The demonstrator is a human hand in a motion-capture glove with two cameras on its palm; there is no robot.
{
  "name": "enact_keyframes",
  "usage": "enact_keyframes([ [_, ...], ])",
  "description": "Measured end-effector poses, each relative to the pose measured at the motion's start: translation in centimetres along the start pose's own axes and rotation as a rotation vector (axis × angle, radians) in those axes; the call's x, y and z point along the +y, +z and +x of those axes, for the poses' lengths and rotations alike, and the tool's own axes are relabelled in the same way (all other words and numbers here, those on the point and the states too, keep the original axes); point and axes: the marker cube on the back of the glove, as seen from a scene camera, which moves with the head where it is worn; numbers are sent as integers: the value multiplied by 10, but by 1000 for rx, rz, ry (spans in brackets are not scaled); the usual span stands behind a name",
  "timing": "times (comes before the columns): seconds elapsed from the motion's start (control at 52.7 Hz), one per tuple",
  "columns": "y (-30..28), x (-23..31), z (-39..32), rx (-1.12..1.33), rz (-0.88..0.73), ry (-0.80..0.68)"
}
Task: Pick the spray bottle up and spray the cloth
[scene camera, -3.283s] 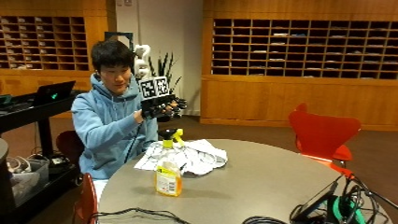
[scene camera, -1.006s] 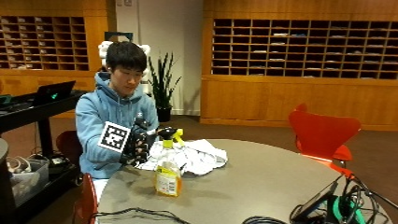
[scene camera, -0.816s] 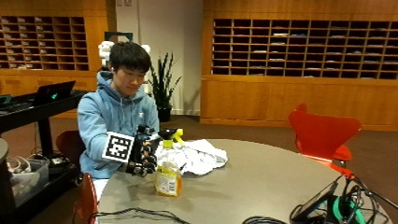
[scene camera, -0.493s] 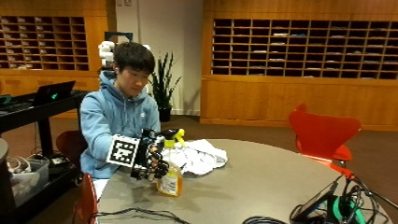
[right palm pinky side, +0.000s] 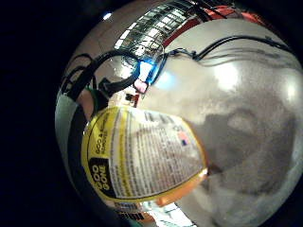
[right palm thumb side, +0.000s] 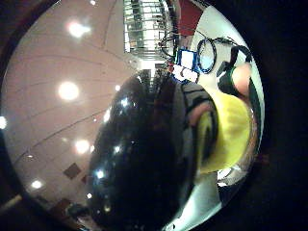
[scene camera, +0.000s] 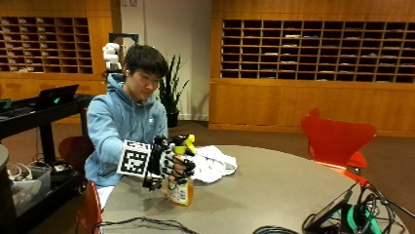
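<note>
spray bottle point(scene camera: 179, 189) on table point(scene camera: 272, 195) | cloth point(scene camera: 211, 163) just behind it

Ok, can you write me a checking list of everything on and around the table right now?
Surface: round grey table, bare in the middle.
Job's things: Goo Gone spray bottle, orange liquid, yellow nozzle, standing upright on the table; white cloth crumpled just behind it.
Clutter: nothing seen.
Hand: gloved right hand is at the bottle's upper part; the bottle's label fills the palm view. Bare hand not seen.
Cables: black cables along the near table edge, more at the near right.
Surroundings: red chair, wooden cubbyhole shelves, potted plant, laptop on a black cart.
</note>
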Motion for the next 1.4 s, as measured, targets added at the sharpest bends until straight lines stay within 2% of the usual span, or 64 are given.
enact_keyframes([
  [0.266, 3, -9, -12, 142, -159, -19],
  [0.493, 3, -3, -44, 443, -391, -174],
  [0.74, 1, 28, -103, 835, -657, -347],
  [1.101, 15, 73, -161, 1430, -803, -442],
  [1.253, 31, 87, -151, 1567, -831, -466],
  [1.404, 47, 101, -131, 1596, -870, -467],
])
